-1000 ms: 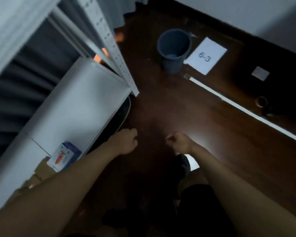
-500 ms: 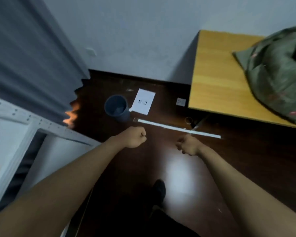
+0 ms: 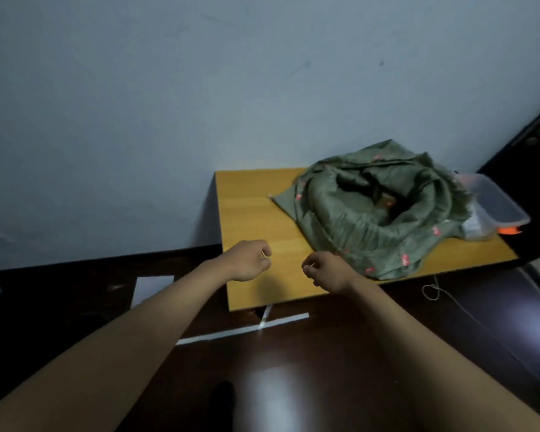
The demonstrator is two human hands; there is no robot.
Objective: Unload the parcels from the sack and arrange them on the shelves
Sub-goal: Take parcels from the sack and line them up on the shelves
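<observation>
The sack (image 3: 378, 213) lies rolled open on the table (image 3: 250, 201), its contents too dark to judge. Left of it, our left hand (image 3: 247, 260) then right hand (image 3: 328, 271) hover loosely curled, holding nothing; unloading seems unfinished.

I see a green sack (image 3: 384, 213) with its mouth rolled open on the desk (image 3: 250, 207), a clear plastic tub (image 3: 496, 207) beside it, and my left hand (image 3: 247, 260) and right hand (image 3: 328, 271) loosely curled, empty.

Green sack (image 3: 378, 219), mouth rolled down and open, on wooden table (image 3: 253, 207).
</observation>
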